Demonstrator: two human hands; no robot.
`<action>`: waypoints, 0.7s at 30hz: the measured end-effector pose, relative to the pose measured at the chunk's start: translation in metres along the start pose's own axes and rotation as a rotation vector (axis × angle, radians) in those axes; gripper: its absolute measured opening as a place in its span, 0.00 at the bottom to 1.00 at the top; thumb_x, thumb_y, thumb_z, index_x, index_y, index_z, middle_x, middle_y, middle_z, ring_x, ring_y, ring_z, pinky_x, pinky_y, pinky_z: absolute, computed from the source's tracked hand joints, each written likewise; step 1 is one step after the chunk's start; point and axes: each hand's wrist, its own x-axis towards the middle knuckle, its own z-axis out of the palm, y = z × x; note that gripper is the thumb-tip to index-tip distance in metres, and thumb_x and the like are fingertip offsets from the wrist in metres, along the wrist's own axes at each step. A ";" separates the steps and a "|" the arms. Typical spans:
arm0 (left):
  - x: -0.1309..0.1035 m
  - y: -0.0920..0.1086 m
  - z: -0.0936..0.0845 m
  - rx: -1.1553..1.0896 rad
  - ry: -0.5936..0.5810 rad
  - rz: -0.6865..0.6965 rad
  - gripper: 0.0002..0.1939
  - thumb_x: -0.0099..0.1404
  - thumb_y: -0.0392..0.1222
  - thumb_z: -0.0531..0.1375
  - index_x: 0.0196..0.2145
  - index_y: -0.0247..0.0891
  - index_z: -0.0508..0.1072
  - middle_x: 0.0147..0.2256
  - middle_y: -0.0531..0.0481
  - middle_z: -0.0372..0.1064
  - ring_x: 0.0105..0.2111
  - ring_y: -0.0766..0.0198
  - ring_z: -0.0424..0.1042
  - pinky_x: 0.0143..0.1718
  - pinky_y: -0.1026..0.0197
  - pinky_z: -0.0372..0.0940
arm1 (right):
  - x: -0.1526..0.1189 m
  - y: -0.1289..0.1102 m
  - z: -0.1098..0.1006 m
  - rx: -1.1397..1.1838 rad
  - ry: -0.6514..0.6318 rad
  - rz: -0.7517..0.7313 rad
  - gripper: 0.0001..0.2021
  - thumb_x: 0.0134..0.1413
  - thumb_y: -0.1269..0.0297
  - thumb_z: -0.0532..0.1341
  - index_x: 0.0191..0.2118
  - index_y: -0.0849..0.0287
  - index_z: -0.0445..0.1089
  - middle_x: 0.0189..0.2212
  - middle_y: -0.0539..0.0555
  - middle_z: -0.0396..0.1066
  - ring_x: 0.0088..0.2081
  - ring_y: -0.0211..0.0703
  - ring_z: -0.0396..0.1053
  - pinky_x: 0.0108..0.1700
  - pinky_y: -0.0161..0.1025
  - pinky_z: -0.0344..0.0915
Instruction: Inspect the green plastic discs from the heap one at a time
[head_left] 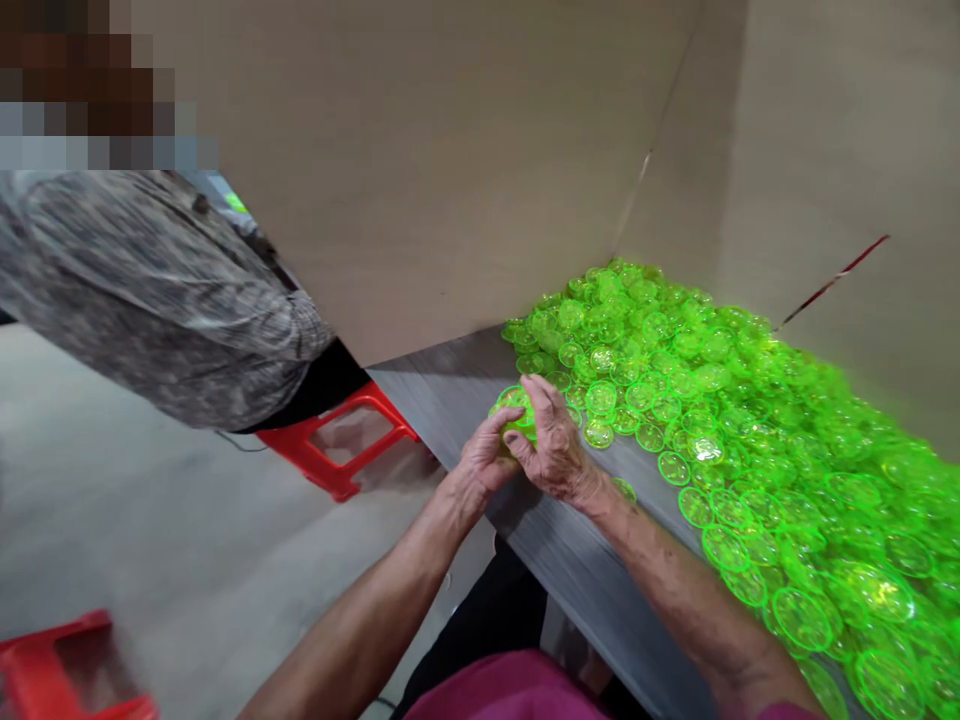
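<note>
A round, see-through neon-green plastic disc point(527, 418) sits between my two hands above the near edge of the table. My left hand point(487, 452) curls around its near left side, thumb and fingers closed on it. From the right, my right hand point(555, 450) wraps the same disc, with its thumb pressed toward the left fingers. My palms and fingers cover part of the disc, so I cannot tell whether it is one piece or a few together. A large heap of similar green discs point(697, 370) spreads right beside my right hand and forearm.
The grey wood-grain table point(442, 385) carries the heap, with tall beige panels point(450, 180) standing behind it. A person in a grey patterned top point(150, 290) sits at the left on a red stool point(341, 440). Another red stool point(60, 670) stands at lower left.
</note>
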 end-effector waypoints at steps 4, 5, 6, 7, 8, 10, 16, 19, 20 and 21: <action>0.000 0.001 -0.006 0.007 0.022 0.034 0.12 0.51 0.31 0.66 0.35 0.39 0.73 0.29 0.49 0.77 0.35 0.56 0.81 0.39 0.59 0.77 | 0.009 -0.009 0.000 0.012 -0.050 -0.014 0.25 0.68 0.56 0.56 0.65 0.62 0.64 0.61 0.67 0.66 0.63 0.58 0.65 0.66 0.57 0.64; -0.001 0.003 -0.008 0.001 0.031 0.037 0.13 0.51 0.31 0.66 0.35 0.39 0.73 0.29 0.49 0.77 0.34 0.57 0.80 0.38 0.60 0.77 | 0.011 -0.010 -0.001 0.032 -0.052 -0.010 0.24 0.68 0.56 0.57 0.65 0.60 0.65 0.62 0.66 0.66 0.63 0.57 0.65 0.66 0.56 0.65; -0.003 0.006 -0.010 -0.006 0.046 0.037 0.14 0.51 0.30 0.65 0.36 0.39 0.73 0.30 0.50 0.77 0.33 0.58 0.80 0.36 0.61 0.77 | 0.013 -0.010 -0.002 0.053 -0.045 -0.004 0.24 0.68 0.56 0.57 0.65 0.59 0.65 0.62 0.65 0.65 0.64 0.56 0.65 0.66 0.55 0.65; -0.005 0.011 -0.013 -0.018 0.073 0.032 0.14 0.52 0.30 0.65 0.38 0.38 0.73 0.30 0.49 0.77 0.32 0.59 0.80 0.35 0.61 0.77 | 0.015 -0.009 -0.004 0.072 -0.030 0.005 0.24 0.68 0.56 0.57 0.65 0.58 0.65 0.63 0.64 0.65 0.64 0.55 0.64 0.67 0.55 0.64; -0.009 0.018 -0.015 -0.033 0.104 0.030 0.15 0.52 0.29 0.64 0.39 0.38 0.73 0.31 0.48 0.78 0.31 0.59 0.80 0.33 0.61 0.77 | 0.016 -0.006 -0.006 0.085 -0.011 0.017 0.23 0.68 0.57 0.57 0.64 0.57 0.66 0.64 0.63 0.65 0.65 0.54 0.64 0.67 0.54 0.64; -0.017 0.035 -0.020 -0.031 0.178 0.022 0.14 0.55 0.30 0.62 0.41 0.37 0.73 0.32 0.47 0.78 0.28 0.59 0.79 0.28 0.61 0.76 | 0.017 0.007 -0.010 0.097 0.019 0.053 0.21 0.69 0.58 0.56 0.63 0.56 0.68 0.61 0.63 0.68 0.64 0.53 0.66 0.66 0.53 0.65; -0.048 0.118 -0.033 -0.037 0.240 0.333 0.11 0.61 0.34 0.59 0.42 0.39 0.74 0.36 0.44 0.80 0.35 0.55 0.80 0.25 0.65 0.73 | 0.006 0.066 -0.018 -0.042 -0.006 0.231 0.18 0.64 0.63 0.58 0.56 0.59 0.74 0.50 0.62 0.76 0.53 0.53 0.74 0.57 0.51 0.72; -0.060 0.159 -0.035 -0.012 0.328 0.505 0.10 0.65 0.35 0.57 0.44 0.36 0.73 0.35 0.45 0.79 0.36 0.57 0.78 0.28 0.65 0.74 | 0.008 0.078 -0.014 -0.141 -0.080 0.239 0.19 0.60 0.68 0.60 0.56 0.60 0.74 0.51 0.64 0.75 0.54 0.55 0.72 0.59 0.54 0.70; -0.062 0.170 -0.035 -0.010 0.358 0.554 0.10 0.67 0.35 0.56 0.45 0.35 0.73 0.35 0.46 0.78 0.38 0.58 0.77 0.30 0.65 0.74 | 0.012 0.077 -0.011 -0.172 -0.129 0.219 0.19 0.59 0.69 0.61 0.56 0.60 0.75 0.54 0.65 0.74 0.56 0.57 0.71 0.61 0.56 0.69; -0.063 0.180 -0.034 -0.012 0.380 0.589 0.10 0.68 0.35 0.55 0.46 0.34 0.73 0.36 0.46 0.78 0.39 0.59 0.76 0.32 0.65 0.73 | 0.016 0.076 -0.007 -0.209 -0.187 0.191 0.20 0.58 0.69 0.62 0.57 0.60 0.74 0.57 0.66 0.72 0.59 0.59 0.68 0.62 0.57 0.67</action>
